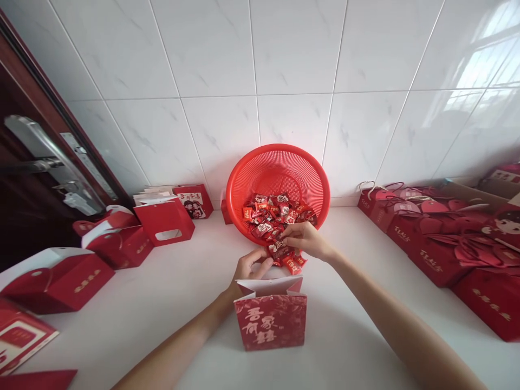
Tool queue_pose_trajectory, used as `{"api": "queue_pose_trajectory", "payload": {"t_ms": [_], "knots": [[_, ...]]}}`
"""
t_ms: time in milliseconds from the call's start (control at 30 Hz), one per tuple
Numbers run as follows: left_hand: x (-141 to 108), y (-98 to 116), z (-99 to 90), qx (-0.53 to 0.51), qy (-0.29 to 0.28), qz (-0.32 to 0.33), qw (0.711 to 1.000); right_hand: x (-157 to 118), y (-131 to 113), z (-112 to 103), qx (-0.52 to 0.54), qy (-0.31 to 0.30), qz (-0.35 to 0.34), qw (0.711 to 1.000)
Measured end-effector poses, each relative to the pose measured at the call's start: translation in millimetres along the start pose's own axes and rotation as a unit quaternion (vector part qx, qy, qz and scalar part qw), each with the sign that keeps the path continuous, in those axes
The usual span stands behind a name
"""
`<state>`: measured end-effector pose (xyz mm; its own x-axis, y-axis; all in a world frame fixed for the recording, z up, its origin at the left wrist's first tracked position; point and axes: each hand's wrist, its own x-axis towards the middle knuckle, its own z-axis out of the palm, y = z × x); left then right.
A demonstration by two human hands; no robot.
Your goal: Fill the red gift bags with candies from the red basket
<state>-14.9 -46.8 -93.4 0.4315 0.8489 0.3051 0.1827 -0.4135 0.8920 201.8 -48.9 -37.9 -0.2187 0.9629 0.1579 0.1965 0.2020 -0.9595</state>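
A dark red wrapped candy point(279, 249) is at the front rim of a tilted red plastic basket point(280, 154). My right hand point(306, 239) pinches its upper right side with thumb and fingers. At the candy's lower left edge, my left hand point(252, 264) has its fingers closed, gripping it from that side. Orange-red candies point(293, 264) lie on the counter just below. More wrapped candies point(280, 208) are heaped inside the basket. Nearest to me, a red paper gift box point(271, 323) with white lettering stands upright, its top open.
Red gift boxes point(84, 281) stand along the left, near a dark door with a metal handle point(43, 141). Several packed red boxes point(434, 252) line the right side. Behind the basket rises a white tiled wall point(292, 59).
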Motion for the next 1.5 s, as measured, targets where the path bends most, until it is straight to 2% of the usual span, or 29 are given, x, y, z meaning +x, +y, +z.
{"api": "queue_pose_trajectory", "payload": {"t_ms": [300,600,900,1267,1500], "knots": [[0,2,-0.4,-0.009,0.005,-0.016,1.000,-2,-2,4,-0.009,0.015,0.018,1.000],[-1,5,0.4,-0.005,0.015,-0.029,0.999,-4,-6,4,0.018,-0.001,0.043,0.999],[-1,9,1.3,-0.005,0.025,-0.037,0.999,-4,-6,3,0.035,-0.013,0.039,0.999],[1,3,0.4,-0.055,0.083,-0.023,0.995,-6,-12,5,0.069,-0.028,0.029,0.997],[8,-2,-7.9,-0.119,0.161,-0.064,0.978,-5,-5,6,0.063,-0.018,0.000,0.998]]}}
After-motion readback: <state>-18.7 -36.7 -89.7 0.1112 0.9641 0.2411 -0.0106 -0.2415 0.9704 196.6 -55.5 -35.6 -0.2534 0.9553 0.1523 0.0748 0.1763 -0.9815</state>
